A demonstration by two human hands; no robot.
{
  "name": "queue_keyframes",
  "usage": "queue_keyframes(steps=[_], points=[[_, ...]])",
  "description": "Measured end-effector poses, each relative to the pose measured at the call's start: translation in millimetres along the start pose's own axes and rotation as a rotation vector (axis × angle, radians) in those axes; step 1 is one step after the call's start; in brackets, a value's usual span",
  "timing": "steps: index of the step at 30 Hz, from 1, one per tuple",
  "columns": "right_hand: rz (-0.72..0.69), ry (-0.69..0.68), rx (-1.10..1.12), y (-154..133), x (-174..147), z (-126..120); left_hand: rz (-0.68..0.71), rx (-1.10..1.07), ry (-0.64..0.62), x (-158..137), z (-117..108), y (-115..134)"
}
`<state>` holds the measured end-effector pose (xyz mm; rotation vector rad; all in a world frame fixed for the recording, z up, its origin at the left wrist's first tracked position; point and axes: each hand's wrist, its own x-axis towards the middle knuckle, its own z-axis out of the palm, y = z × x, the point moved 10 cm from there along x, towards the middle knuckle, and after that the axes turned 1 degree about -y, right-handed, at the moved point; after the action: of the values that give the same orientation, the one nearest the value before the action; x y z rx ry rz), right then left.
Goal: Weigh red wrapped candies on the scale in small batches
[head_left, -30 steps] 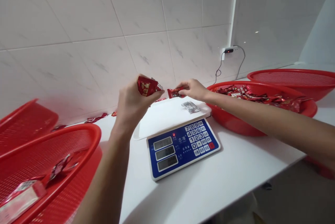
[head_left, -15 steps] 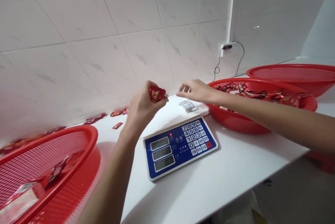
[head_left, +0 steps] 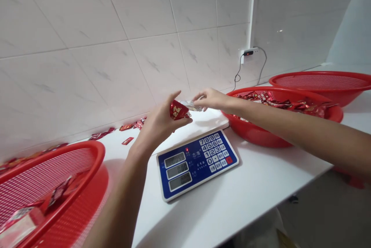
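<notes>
My left hand (head_left: 162, 122) is above the scale's white pan, its fingers curved around a red printed packet (head_left: 177, 111) with thumb and finger spread at the near side. My right hand (head_left: 210, 99) pinches a small silvery-clear packet (head_left: 191, 105), holding it against or just beside the red packet; whether they touch I cannot tell. Below both hands sits the scale (head_left: 199, 163), with a blue panel, three displays and a number keypad. Its white pan (head_left: 207, 122) shows under the right hand.
A red mesh basket (head_left: 100, 155) with red packets stands at the near left. Another red basket (head_left: 261, 137), heaped with packets, is right of the scale, and a third basket (head_left: 333, 95) lies behind it. Loose red packets (head_left: 127, 127) lie along the tiled wall. A socket (head_left: 249, 52) holds a plug and cables.
The silvery packet has been lifted off the pan by my right hand and brought left to the red packet. My left hand's fingers have spread wider around the red packet.
</notes>
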<state>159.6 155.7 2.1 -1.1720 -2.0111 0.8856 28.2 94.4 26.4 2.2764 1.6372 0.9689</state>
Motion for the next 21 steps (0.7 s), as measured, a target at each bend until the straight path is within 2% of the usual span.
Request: queue_keyframes(steps=[2, 4, 7, 9, 11, 14, 17, 19, 21], points=[[-0.094, -0.014, 0.11, -17, 0, 1, 0.007, 0.088, -0.001, 0, 3, 3], [-0.159, -0.014, 0.128, -30, -3, 4, 0.013, 0.137, 0.017, 1, 2, 4], [-0.257, -0.02, 0.17, -47, -14, 6, 0.026, 0.062, 0.075, 1, -7, 3], [-0.303, -0.027, 0.188, -51, -22, -1, 0.041, -0.011, 0.135, 0, -15, 2], [-0.288, 0.018, 0.123, -43, -27, -22, 0.056, -0.051, 0.202, -2, -24, 3], [-0.127, 0.13, -0.124, -3, -28, -72, 0.066, -0.102, 0.261, -5, -33, 5], [0.132, 0.159, -0.473, 61, -34, -118, 0.065, -0.173, 0.256, -6, -35, 6], [0.259, 0.11, -0.571, 101, -43, -130, 0.058, -0.187, 0.263, -7, -35, 6], [0.333, -0.019, -0.598, 134, -52, -123, 0.054, -0.181, 0.282, -8, -36, 7]])
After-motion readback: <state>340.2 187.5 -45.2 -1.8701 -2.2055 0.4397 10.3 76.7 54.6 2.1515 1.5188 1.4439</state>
